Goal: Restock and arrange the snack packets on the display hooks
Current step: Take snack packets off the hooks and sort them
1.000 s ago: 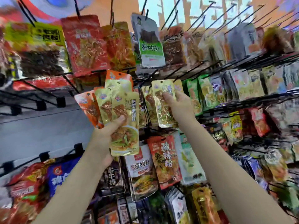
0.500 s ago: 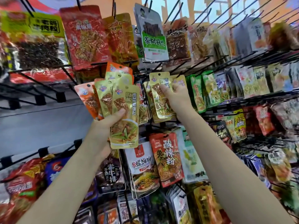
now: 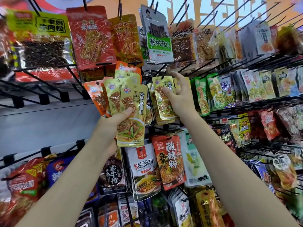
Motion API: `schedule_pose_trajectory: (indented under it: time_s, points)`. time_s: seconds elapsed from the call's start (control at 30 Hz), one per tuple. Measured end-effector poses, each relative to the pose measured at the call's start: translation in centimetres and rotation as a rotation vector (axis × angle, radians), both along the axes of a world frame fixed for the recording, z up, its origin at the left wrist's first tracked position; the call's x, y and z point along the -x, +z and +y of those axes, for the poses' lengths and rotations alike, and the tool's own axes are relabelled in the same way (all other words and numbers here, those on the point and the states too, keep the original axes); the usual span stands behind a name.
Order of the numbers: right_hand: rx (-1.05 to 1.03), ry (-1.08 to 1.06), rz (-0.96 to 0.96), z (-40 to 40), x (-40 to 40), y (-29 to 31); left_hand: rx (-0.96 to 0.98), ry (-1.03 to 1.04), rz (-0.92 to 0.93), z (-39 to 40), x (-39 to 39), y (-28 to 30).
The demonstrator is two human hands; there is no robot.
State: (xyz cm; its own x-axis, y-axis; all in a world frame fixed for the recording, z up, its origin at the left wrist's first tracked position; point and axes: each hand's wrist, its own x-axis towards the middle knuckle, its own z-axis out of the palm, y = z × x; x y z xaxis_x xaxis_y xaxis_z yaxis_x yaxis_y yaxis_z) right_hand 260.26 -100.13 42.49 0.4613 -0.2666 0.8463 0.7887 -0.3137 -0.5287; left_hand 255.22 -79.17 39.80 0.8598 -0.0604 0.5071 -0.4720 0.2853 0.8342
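The fingers of the left hand [image 3: 113,126] curl round a fanned bunch of snack packets [image 3: 121,104], thumb pressed across the front gold one, whose label reads 麻酱 and 贡菜素爆肚 above a picture of a dish with green stalks. Behind it in the same grip sit more gold packets and orange ones.

The right hand [image 3: 180,97] pinches a gold hanging packet [image 3: 164,99] of the same design, thumb on its face and the other fingers behind, the forefinger raised toward the black display hook [image 3: 161,69] it hangs from. More of that kind hang behind it.

Above hangs a grey packet with a green band [image 3: 157,36] reading 茶树菇, an orange-red packet [image 3: 91,35], and a yellow label [image 3: 50,24] with 老妈 and 肉粒. Below hang a white packet marked 螺蛳粉 [image 3: 144,169], a red one marked 酸辣粉 and 免煮 [image 3: 170,161], and a dark one marked 素牛排 [image 3: 114,174].
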Motion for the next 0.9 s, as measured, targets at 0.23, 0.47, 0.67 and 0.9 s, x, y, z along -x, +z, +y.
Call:
schedule_pose_trajectory:
  time_s: [0.23, 0.47, 0.67, 0.9]
  points:
    - [0.311, -0.296, 0.254, -0.3, -0.6, -1.1, 0.005, -0.009, -0.007, -0.1, 0.0, -0.3]
    - [0.225, 0.221, 0.141, 2.6, 4.8, -3.3, -0.016, -0.073, -0.068, -1.1, 0.1, -0.7]
    - [0.142, 0.431, 0.184, 3.2, 4.1, -4.4, 0.051, -0.098, -0.021, -1.6, 0.9, -0.8]
    - [-0.146, 0.299, 0.191, 1.9, 2.3, -3.5, 0.019, -0.001, -0.049, -0.1, 0.5, -0.5]
